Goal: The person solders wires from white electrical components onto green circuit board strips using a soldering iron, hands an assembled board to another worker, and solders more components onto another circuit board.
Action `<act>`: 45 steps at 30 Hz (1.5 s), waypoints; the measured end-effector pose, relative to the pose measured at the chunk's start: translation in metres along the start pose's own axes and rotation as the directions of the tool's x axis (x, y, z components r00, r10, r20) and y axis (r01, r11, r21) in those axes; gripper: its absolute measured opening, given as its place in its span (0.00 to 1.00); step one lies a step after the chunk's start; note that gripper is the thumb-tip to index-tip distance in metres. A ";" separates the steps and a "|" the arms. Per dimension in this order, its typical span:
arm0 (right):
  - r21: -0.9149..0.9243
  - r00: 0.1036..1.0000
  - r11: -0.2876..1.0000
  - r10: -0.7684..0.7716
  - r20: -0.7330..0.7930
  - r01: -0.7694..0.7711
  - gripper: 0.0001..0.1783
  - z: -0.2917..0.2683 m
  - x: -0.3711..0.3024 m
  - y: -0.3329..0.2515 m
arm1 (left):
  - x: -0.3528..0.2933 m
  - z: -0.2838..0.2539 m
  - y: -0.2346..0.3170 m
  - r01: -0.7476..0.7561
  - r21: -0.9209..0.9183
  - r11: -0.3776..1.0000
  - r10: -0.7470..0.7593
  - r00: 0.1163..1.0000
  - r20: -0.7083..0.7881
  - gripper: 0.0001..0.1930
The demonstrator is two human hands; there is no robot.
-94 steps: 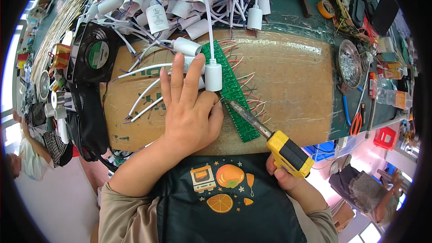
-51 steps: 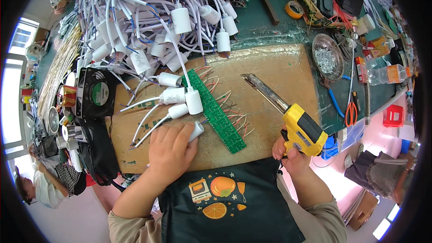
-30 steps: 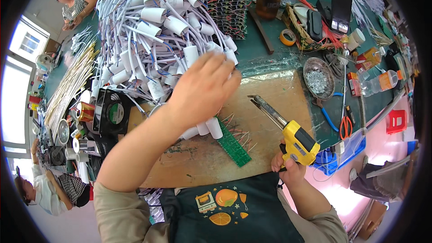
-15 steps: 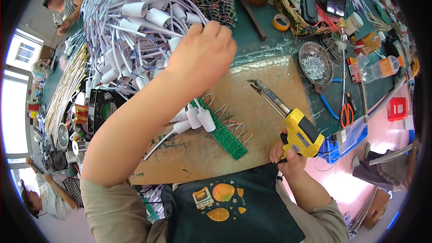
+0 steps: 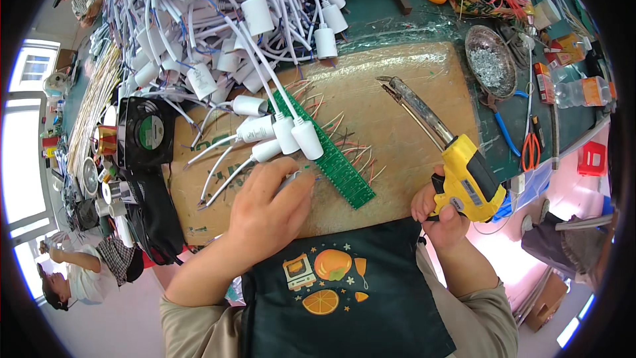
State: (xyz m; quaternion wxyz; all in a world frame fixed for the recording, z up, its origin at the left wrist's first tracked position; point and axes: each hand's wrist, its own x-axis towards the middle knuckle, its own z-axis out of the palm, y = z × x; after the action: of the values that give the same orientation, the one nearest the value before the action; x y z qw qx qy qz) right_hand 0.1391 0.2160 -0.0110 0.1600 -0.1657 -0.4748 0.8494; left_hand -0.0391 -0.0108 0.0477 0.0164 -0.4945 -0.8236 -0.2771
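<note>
My right hand [image 5: 447, 215] grips a yellow and black soldering gun [image 5: 472, 182]. The gun's metal tip points up and left over the brown work board [image 5: 391, 119]. Fingers curled, my left hand [image 5: 271, 202] is closed low over the board, beside the green circuit board strip [image 5: 341, 176]. A small greyish piece shows between its fingers, too covered to name. Several white lamp sockets with cables, one of them a white socket [image 5: 307, 139], lie on and beside the upper part of the strip. Thin red and white wires [image 5: 354, 152] stick out along its right edge.
A heap of white sockets and cables [image 5: 218, 46] covers the far left. A black fan [image 5: 147, 132] stands left of the board. To the right are a metal dish of silvery bits [image 5: 490, 59], blue-handled pliers [image 5: 507, 132], orange-handled scissors [image 5: 530, 151] and a plastic bottle [image 5: 583, 93].
My left hand has come back from the socket heap, down and toward me, to beside the green strip. The soldering gun stays in my right hand. The whole view has shifted slightly.
</note>
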 end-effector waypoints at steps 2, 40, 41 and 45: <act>-0.046 1.000 0.999 0.002 0.016 -0.001 0.45 -0.002 -0.004 0.000 | -0.014 0.015 -0.007 0.030 0.009 1.000 -0.029 0.996 -0.088 0.14; -0.569 0.932 0.819 0.262 0.250 -0.078 0.21 -0.028 -0.049 0.005 | -0.023 0.055 -0.008 0.094 0.102 0.990 -0.074 0.980 -0.183 0.18; -0.571 0.931 0.818 0.260 0.256 -0.071 0.21 -0.027 -0.048 0.004 | -0.022 0.055 -0.008 0.097 0.103 0.990 -0.077 0.980 -0.181 0.18; -0.563 0.945 0.825 0.223 0.240 -0.052 0.22 -0.020 -0.046 0.002 | -0.023 0.055 -0.009 0.088 0.120 0.989 -0.066 0.982 -0.179 0.17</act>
State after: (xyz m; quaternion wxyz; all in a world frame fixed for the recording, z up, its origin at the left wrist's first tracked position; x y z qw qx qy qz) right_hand 0.1883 0.2102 -0.0168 -0.0295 -0.1100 -0.7034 0.7016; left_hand -0.0210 -0.0065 -0.0096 0.1094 -0.4338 -0.8537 -0.2665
